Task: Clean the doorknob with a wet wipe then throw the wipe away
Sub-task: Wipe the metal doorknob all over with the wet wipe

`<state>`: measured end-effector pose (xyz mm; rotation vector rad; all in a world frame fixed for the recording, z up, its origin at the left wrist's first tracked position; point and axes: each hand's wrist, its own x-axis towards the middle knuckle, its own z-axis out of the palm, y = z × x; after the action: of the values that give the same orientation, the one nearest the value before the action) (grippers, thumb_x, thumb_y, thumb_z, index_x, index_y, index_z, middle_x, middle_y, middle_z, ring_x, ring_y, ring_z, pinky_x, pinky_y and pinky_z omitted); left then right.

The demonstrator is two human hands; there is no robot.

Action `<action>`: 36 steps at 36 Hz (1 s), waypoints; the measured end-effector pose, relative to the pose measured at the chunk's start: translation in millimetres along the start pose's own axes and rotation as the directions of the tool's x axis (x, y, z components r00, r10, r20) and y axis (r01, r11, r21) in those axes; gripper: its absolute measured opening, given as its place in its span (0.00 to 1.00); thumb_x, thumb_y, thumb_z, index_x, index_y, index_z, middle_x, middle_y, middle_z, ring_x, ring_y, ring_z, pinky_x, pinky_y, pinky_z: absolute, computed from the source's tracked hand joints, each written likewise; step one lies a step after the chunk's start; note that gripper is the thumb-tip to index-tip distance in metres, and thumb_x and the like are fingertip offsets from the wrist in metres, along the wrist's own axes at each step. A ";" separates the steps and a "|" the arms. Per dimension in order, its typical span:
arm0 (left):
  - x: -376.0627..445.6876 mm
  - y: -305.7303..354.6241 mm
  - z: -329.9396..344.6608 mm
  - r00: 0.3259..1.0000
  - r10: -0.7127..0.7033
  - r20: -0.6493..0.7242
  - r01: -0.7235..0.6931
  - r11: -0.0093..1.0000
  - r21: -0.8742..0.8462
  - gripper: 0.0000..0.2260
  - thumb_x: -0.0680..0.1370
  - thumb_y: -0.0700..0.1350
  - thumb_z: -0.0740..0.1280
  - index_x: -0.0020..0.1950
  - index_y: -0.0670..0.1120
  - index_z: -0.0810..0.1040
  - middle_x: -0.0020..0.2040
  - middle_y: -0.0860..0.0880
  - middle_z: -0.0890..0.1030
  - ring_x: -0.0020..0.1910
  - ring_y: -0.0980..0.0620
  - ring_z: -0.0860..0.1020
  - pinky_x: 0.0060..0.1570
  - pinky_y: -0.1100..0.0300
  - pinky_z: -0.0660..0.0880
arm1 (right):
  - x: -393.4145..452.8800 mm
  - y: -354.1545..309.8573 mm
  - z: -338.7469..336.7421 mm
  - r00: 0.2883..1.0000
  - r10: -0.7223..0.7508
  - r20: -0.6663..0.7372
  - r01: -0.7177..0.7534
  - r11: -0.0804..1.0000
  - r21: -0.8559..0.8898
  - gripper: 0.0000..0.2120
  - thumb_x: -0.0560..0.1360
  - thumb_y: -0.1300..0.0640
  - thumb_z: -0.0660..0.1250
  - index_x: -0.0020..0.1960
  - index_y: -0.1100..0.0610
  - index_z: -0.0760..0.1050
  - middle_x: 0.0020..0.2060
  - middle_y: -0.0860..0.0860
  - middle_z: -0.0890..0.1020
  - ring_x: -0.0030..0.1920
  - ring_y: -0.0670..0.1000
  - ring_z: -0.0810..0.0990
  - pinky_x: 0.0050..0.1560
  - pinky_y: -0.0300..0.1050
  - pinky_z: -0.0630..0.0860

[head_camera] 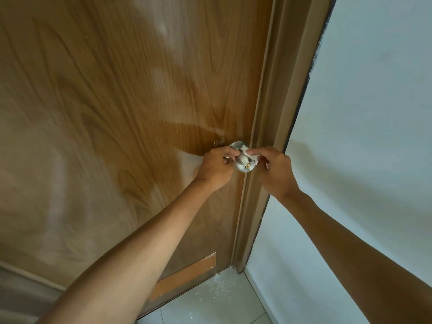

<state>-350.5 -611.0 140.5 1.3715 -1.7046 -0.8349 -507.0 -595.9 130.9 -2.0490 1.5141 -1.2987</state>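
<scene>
**Operator:** Where is the doorknob, and what condition is the wipe in?

**Manual:** The doorknob [244, 163] is a round silver unit with a brass keyhole in its face, mounted at the right edge of the wooden door [117, 113], just beside the door frame [264, 160]. The wet wipe [248, 154] is white, crumpled, and draped over the top and right side of the knob, touching it.

**Operator:** How are my hands set?

**Manual:** Your right hand [275, 171] pinches the wipe between thumb and fingers, pressing it against the knob. Your left hand [215, 167] is curled closed at the knob's left side, fingertips touching the wipe's upper edge; whether it also grips the knob's neck cannot be told.

**Operator:** Surroundings?

**Manual:** A white wall [362, 136] stands to the right. The tiled floor [222, 300] below carries pale specks near the door's bottom corner.
</scene>
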 end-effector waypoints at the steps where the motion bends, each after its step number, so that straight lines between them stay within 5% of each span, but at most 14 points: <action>1: 0.4 -1.0 0.4 1.000 0.002 -0.006 -0.002 1.000 0.010 0.13 0.78 0.33 0.61 0.56 0.44 0.81 0.56 0.47 0.82 0.55 0.54 0.78 0.52 0.71 0.71 | 1.5 1.6 0.9 0.997 0.073 -0.028 -0.072 0.997 0.028 0.10 0.75 0.63 0.67 0.56 0.60 0.80 0.53 0.55 0.84 0.50 0.49 0.80 0.53 0.31 0.74; 3: 0.8 -2.5 0.9 1.000 0.006 -0.016 -0.006 1.000 0.014 0.13 0.77 0.33 0.62 0.56 0.44 0.81 0.55 0.47 0.82 0.54 0.55 0.78 0.49 0.75 0.70 | 2.9 5.2 3.4 0.972 0.232 -0.036 -0.226 0.967 0.114 0.10 0.76 0.64 0.67 0.56 0.59 0.81 0.52 0.53 0.84 0.49 0.49 0.80 0.54 0.33 0.75; 6: 1.3 -2.5 1.3 1.000 0.017 -0.020 -0.017 1.000 0.011 0.13 0.76 0.32 0.63 0.56 0.43 0.81 0.54 0.47 0.82 0.54 0.54 0.78 0.52 0.70 0.71 | -1.1 8.8 6.2 0.901 0.433 0.003 -0.408 0.847 0.342 0.10 0.75 0.64 0.68 0.56 0.60 0.82 0.52 0.54 0.84 0.53 0.52 0.82 0.60 0.49 0.77; 10: -0.5 -0.8 1.8 0.999 0.036 -0.035 -0.036 0.999 0.025 0.15 0.74 0.30 0.64 0.57 0.42 0.81 0.51 0.48 0.81 0.52 0.55 0.78 0.49 0.74 0.73 | -15.7 10.5 13.8 0.840 0.542 -0.010 -0.455 0.716 0.529 0.12 0.74 0.67 0.68 0.57 0.61 0.81 0.53 0.55 0.84 0.54 0.54 0.82 0.59 0.48 0.78; 13: -1.5 1.0 4.2 0.997 0.047 -0.053 -0.045 0.998 0.044 0.14 0.75 0.30 0.64 0.56 0.42 0.81 0.51 0.48 0.81 0.51 0.54 0.78 0.47 0.77 0.71 | -21.4 13.9 19.5 0.812 0.584 0.002 -0.470 0.651 0.596 0.13 0.74 0.67 0.68 0.57 0.59 0.81 0.52 0.53 0.84 0.52 0.49 0.82 0.52 0.37 0.78; 20: -0.5 5.7 5.7 0.998 0.046 -0.052 -0.040 0.993 0.112 0.14 0.76 0.31 0.62 0.57 0.42 0.81 0.52 0.46 0.83 0.54 0.53 0.80 0.54 0.67 0.73 | -7.0 15.8 27.9 0.765 0.631 0.124 -0.532 0.512 0.674 0.13 0.75 0.66 0.67 0.57 0.56 0.81 0.51 0.50 0.84 0.54 0.50 0.81 0.53 0.40 0.77; 24: -3.3 4.9 7.4 0.996 0.056 -0.071 -0.046 0.989 0.143 0.14 0.76 0.33 0.63 0.57 0.45 0.81 0.49 0.52 0.82 0.48 0.61 0.78 0.48 0.79 0.70 | -15.5 17.8 27.4 0.698 0.686 0.207 -0.561 0.344 0.753 0.16 0.74 0.71 0.64 0.51 0.52 0.82 0.52 0.51 0.84 0.56 0.53 0.81 0.59 0.49 0.78; 28: -6.7 1.8 9.4 0.995 0.042 -0.094 -0.029 0.991 0.131 0.14 0.77 0.34 0.63 0.58 0.46 0.81 0.50 0.52 0.82 0.47 0.65 0.77 0.48 0.80 0.69 | -27.0 18.5 20.3 0.676 0.669 0.309 -0.503 0.112 0.857 0.17 0.74 0.74 0.63 0.45 0.53 0.82 0.48 0.50 0.83 0.54 0.54 0.81 0.48 0.40 0.81; 33: -13.8 2.0 14.8 0.993 -0.002 -0.118 0.010 0.998 0.066 0.15 0.77 0.34 0.63 0.60 0.47 0.80 0.54 0.52 0.82 0.53 0.60 0.79 0.54 0.71 0.73 | -20.6 14.9 19.1 0.631 0.651 0.423 -0.507 -0.067 0.859 0.14 0.76 0.73 0.61 0.50 0.59 0.81 0.47 0.52 0.83 0.47 0.51 0.83 0.45 0.40 0.81; 36: -20.9 2.6 18.6 0.992 -0.021 -0.126 0.026 0.999 0.036 0.16 0.77 0.34 0.63 0.62 0.47 0.79 0.57 0.53 0.81 0.53 0.64 0.78 0.51 0.75 0.72 | -22.0 11.8 22.8 0.605 0.636 0.479 -0.507 -0.155 0.848 0.14 0.76 0.74 0.60 0.55 0.62 0.79 0.50 0.55 0.83 0.48 0.51 0.83 0.46 0.41 0.81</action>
<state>-365.5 -589.7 130.3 1.4412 -1.6178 -0.7173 -497.4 -587.8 99.4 -0.2626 0.8497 -1.3149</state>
